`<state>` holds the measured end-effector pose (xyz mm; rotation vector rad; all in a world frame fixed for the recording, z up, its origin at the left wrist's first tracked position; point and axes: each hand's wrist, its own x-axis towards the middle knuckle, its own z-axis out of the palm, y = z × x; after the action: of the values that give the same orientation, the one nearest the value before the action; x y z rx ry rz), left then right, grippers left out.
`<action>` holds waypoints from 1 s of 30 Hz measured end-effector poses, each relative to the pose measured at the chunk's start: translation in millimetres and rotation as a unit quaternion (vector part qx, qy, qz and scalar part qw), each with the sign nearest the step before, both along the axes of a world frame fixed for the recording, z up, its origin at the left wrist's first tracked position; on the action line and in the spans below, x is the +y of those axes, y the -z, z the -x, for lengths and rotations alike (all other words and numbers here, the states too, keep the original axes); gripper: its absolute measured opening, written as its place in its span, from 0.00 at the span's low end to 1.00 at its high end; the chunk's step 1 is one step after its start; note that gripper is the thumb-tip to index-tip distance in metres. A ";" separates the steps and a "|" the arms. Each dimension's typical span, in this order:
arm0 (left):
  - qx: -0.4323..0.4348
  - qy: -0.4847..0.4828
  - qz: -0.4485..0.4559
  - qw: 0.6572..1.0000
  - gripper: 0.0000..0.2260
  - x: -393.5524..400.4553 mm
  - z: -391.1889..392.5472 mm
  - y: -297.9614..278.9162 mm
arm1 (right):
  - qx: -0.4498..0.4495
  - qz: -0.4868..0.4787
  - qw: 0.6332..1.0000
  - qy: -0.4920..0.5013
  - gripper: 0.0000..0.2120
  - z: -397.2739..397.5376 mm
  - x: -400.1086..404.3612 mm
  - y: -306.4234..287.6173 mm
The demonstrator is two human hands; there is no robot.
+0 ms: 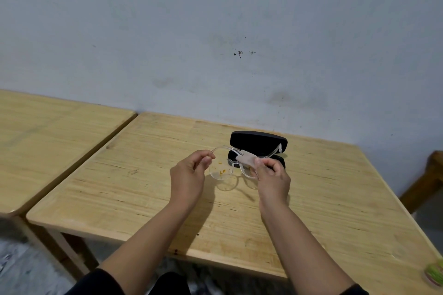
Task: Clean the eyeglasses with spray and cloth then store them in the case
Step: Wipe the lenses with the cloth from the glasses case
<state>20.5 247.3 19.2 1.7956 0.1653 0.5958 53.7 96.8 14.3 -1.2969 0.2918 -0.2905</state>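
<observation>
Both of my hands grip the eyeglasses above the middle of the wooden table, near the centre of the frame. My left hand pinches the left end of the clear frame, thumb and fingers curled onto it beside the left lens. That lens carries small orange specks. My right hand has its fingers curled round a pale cloth, which it presses against the right lens and the upper rim of the frame. One clear temple arm extends to the upper right, passing in front of the case. The black case lies open on the table just behind the glasses, lid raised, slightly right of centre. The glasses are held clear of the tabletop and cast a shadow on the wood below. A second wooden table stands at the left of the frame, beside the first. At the lower right corner sits a small green and pink object, cut off by the frame edge; I cannot tell what it is. A grey wall fills the upper half.
</observation>
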 end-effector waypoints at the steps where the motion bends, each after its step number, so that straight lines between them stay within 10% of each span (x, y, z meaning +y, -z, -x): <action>1: 0.001 0.001 0.000 1.000 0.07 -0.4 0.5 -0.1 | 0.001 -0.003 1.000 0.002 0.06 -0.5 0.3 0.2; 30: -0.004 0.021 0.016 1.000 0.07 -2.3 -2.8 -3.0 | 0.029 0.060 0.994 -0.083 0.07 3.0 -14.6 2.3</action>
<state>23.4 244.9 22.2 1.7612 0.1299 0.5667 50.7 82.2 12.0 -1.4406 0.2153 -0.1306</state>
